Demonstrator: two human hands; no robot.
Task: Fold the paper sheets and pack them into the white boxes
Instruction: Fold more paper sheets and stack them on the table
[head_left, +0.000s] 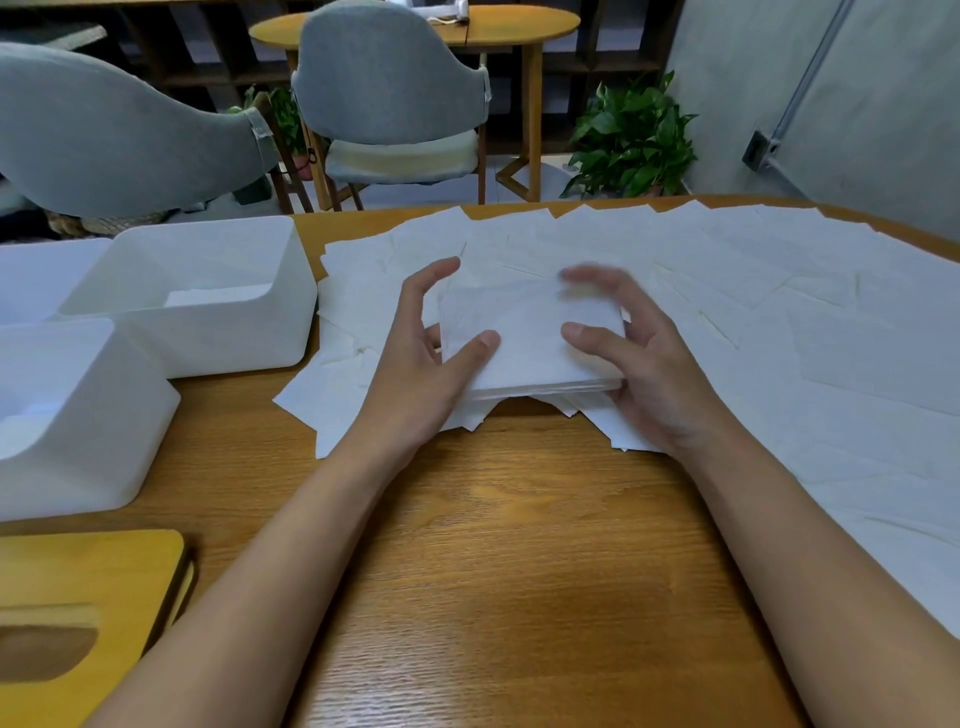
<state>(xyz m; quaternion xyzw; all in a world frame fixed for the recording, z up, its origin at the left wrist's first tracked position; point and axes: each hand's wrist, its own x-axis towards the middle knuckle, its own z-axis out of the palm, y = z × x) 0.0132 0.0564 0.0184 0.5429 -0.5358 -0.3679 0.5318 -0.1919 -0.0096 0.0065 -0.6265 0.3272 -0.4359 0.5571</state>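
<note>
"Paper sheets (753, 291), how many?"

"Too many overlap to count. They fan from the far edge of the table (493, 545) down along its right edge."

"And the white boxes (192, 338)?"

"Two plainly, along the left edge. One is further back and the nearer one (88, 441) is in front of it. Each has white paper inside. A third white shape is cut off at the left edge, and I cannot tell what it is."

"Anything else?"

"One wooden lid (88, 571) with a slot, at the near left corner."

"Where is the folded stack (524, 338)?"

"Mid-table, on the loose sheets, between the hands. The left hand (415, 374) grasps its left side with the thumb on top. The right hand (660, 374) grasps its right side the same way, but its upper fingers are blurred."
</note>
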